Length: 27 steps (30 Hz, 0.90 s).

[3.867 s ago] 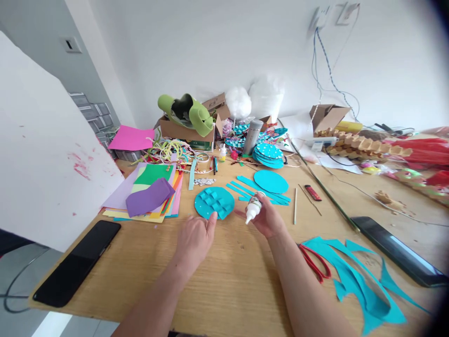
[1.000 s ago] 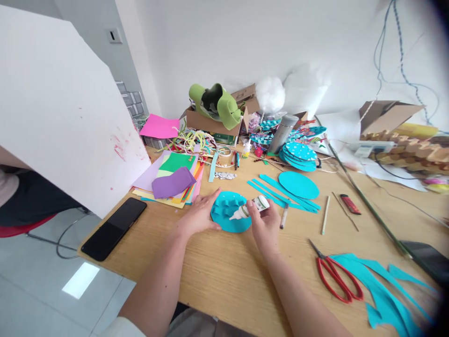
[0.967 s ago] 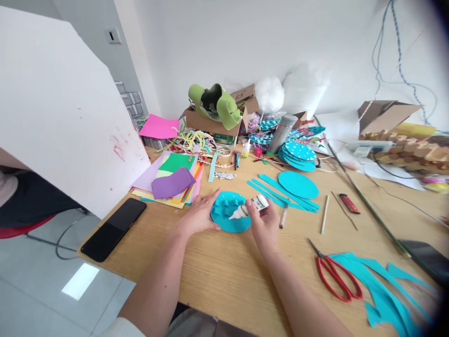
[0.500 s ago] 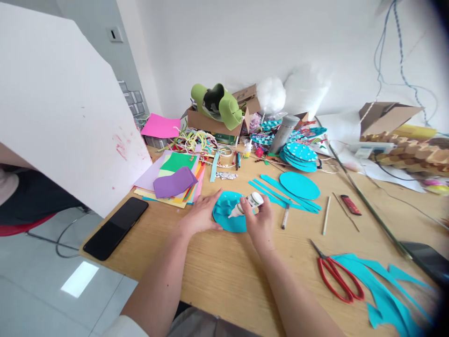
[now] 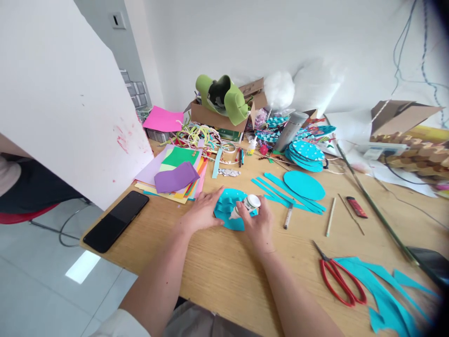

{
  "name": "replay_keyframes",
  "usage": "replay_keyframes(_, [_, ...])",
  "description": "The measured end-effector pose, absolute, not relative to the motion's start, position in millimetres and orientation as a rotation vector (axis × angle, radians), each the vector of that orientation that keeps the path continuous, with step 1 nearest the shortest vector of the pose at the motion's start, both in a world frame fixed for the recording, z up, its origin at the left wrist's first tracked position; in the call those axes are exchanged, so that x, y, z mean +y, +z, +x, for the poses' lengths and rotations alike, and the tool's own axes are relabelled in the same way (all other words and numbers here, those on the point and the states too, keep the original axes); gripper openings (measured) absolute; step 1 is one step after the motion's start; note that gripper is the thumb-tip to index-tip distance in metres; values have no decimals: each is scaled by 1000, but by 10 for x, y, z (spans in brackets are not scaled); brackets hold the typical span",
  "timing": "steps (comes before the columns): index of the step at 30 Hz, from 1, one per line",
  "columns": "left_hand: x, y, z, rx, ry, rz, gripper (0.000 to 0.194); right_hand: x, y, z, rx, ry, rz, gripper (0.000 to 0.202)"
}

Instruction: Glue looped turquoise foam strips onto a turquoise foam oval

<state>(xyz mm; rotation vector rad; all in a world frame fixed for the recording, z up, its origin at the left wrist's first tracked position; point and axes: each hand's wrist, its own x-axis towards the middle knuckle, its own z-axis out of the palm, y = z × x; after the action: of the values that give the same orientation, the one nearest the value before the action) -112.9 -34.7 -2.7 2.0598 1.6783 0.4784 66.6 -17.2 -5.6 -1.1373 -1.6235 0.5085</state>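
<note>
A blue paper oval (image 5: 233,223) with raised, ruffled blue strips across it lies on the wooden table. My left hand (image 5: 203,210) rests at the oval's left edge, its thumb and fingers spread around that side. My right hand (image 5: 258,224) grips a white glue bottle (image 5: 250,202), tilted with its nozzle down and to the left, close to the oval's surface. Whether the nozzle touches the paper is too small to tell.
A black phone (image 5: 116,221) lies at the left table edge, beside stacked coloured paper (image 5: 175,177). Red-handled scissors (image 5: 342,281) and blue scraps (image 5: 382,285) are at the right front. Blue strips, a plain oval (image 5: 304,185) and a pen (image 5: 288,216) lie nearer the middle.
The glue bottle has tipped a little and moved slightly in my right hand, its nozzle now a bit lower. My left hand stays by the oval. The whole view has shifted slightly.
</note>
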Motion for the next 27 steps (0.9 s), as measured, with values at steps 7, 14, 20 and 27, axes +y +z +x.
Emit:
replay_keyframes(7, [-341, -19, -1093, 1754, 406, 2066, 93, -173, -81, 639, -1638, 522, -1128, 29])
replay_keyframes(14, [-345, -4, -1076, 1792, 386, 2086, 92, -139, -59, 691, -1608, 463, -1148, 30])
replay_keyframes(20, [-349, 13, -1081, 1797, 371, 2104, 89, -70, 14, 805, -1410, 429, -1218, 30])
replay_keyframes(27, [-347, -11, -1093, 1773, 378, 2128, 89, -119, -15, 769, -1572, 398, -1198, 29])
